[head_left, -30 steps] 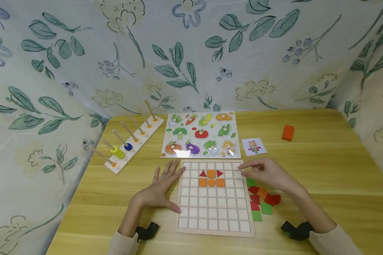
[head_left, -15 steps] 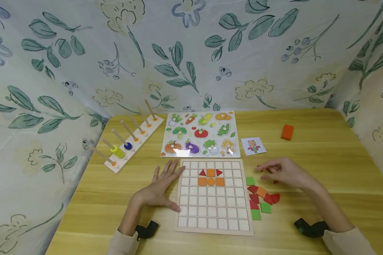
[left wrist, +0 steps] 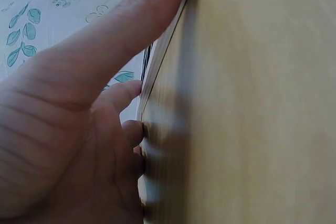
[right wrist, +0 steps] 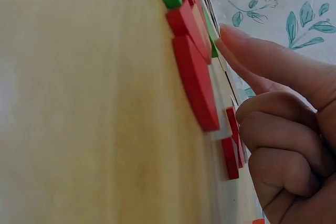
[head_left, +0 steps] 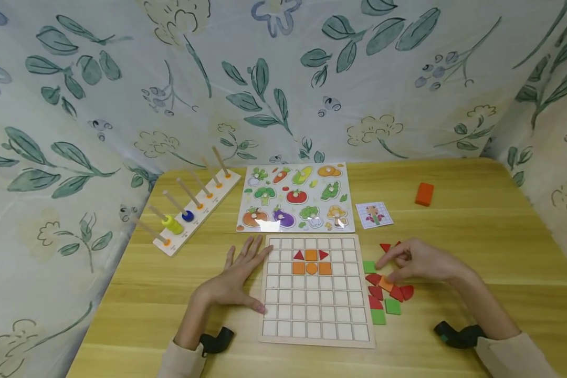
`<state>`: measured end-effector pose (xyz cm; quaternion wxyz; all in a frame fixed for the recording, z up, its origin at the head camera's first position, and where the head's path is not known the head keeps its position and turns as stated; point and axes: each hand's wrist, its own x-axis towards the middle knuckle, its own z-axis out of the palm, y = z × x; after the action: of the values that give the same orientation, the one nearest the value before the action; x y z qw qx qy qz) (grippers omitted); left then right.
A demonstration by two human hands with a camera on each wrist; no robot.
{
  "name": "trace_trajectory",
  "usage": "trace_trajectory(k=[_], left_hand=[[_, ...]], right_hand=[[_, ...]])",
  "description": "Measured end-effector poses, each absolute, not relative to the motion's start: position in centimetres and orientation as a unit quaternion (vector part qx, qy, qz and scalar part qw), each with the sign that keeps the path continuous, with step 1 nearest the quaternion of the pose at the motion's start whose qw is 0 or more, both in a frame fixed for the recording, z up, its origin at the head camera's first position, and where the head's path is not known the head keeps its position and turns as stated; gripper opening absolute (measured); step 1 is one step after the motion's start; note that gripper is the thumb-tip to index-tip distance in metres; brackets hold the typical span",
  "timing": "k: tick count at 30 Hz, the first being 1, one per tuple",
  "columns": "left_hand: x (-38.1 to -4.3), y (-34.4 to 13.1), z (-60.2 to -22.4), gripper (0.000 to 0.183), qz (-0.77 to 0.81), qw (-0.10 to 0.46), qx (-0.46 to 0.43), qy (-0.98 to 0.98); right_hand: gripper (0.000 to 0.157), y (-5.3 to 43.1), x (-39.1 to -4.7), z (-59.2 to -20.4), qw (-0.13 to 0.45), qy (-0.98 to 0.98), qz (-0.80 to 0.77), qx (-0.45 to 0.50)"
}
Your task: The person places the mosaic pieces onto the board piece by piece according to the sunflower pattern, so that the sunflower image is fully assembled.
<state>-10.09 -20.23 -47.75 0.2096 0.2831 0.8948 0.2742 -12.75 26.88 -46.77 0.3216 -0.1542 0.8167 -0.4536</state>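
Note:
My left hand (head_left: 236, 281) lies with fingers spread along the left edge of the wooden grid board (head_left: 318, 343), thumb and fingertips at its frame. Red triangles, orange squares and an orange circle (head_left: 311, 268) sit in the board's upper cells. My right hand (head_left: 425, 261) is over the loose pieces right of the board, index finger by a green square (head_left: 368, 266) and thumb by an orange square (head_left: 385, 284). In the right wrist view, thumb and index finger (right wrist: 247, 72) reach out while the other fingers curl in; no piece shows between them. Red quarter-circle pieces (right wrist: 195, 85) lie below.
Behind the board lies a vegetable puzzle (head_left: 295, 197), with a small pattern card (head_left: 374, 214) to its right. An orange block (head_left: 424, 194) is farther right. A peg stand (head_left: 198, 210) with yellow and blue rings stands at the left. Red triangles (head_left: 385, 247) lie beyond my right hand.
My right hand moved right, off the board's upper right corner, then slightly down and toward the loose pieces. My left hand stayed at the board's edge.

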Motion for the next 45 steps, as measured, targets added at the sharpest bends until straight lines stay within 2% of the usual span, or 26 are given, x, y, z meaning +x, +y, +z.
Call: trace_trajectory(k=[12,23,45], left_hand=[[-10.1,-20.3,-47.8,0.133,0.276,0.207,0.287,0.894],[-10.1,-20.3,-47.6,0.134,0.277,0.207,0.286,0.893],[-10.1,-20.3,-47.5,0.134,0.283,0.212,0.285,0.891]], right_hand=[[0.027,27.1,-12.8,-47.1,0.308,0.830,-0.448,-0.122],[0.036,27.4,-13.1,-46.6,0.315,0.832,-0.440,-0.123],[0.035,27.7,-13.1,-46.6,0.284,0.840,-0.443,-0.135]])
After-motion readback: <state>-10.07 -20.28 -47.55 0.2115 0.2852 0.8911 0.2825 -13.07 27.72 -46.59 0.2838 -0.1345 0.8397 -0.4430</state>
